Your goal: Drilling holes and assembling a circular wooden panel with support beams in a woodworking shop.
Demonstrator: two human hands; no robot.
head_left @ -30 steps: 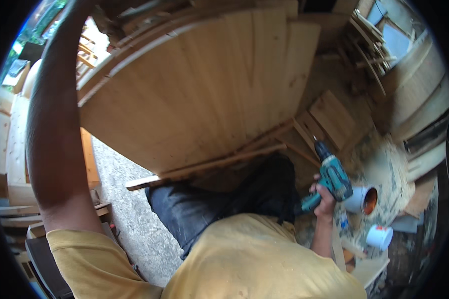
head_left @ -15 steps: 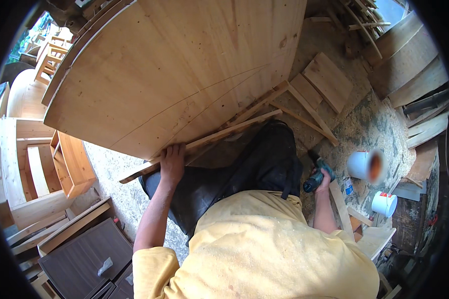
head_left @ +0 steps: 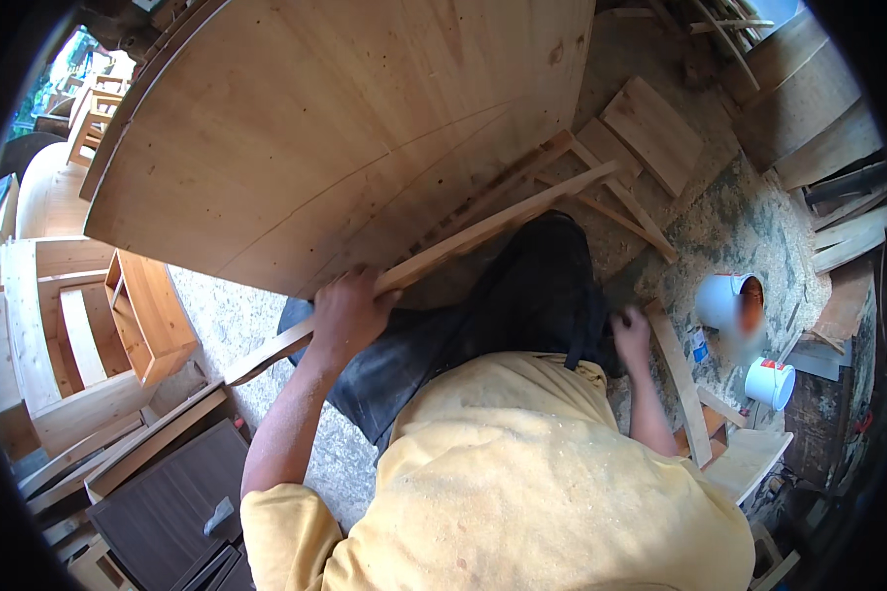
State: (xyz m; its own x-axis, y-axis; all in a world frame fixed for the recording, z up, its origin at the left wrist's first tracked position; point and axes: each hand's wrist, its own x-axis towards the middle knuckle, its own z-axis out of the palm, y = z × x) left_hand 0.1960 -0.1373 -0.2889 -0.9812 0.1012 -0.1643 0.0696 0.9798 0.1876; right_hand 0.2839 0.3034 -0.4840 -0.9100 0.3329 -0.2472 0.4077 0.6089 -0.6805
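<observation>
My left hand (head_left: 348, 313) is closed round a long narrow wooden strip (head_left: 478, 234), which slants up to the right across my lap. Its lower left end sticks out past my wrist. Just beyond the strip stands a large wooden panel (head_left: 345, 128) with a curved edge and pencilled arcs on its face. My right hand (head_left: 633, 335) is low beside my right knee, its fingers loosely bent and apart, with nothing visible in them. No drill shows now; whatever lies under that hand is hidden.
Thin battens (head_left: 641, 207) and flat boards (head_left: 652, 136) lie on the sawdust-strewn floor ahead to the right. Two white buckets (head_left: 721, 301) (head_left: 770, 384) stand at the right. Wooden furniture frames (head_left: 64, 335) and a dark panel (head_left: 168, 502) crowd the left.
The strip in my left hand has been lifted away from the panel's lower edge, toward me. My right hand has let go of the teal drill, which has dropped out of sight.
</observation>
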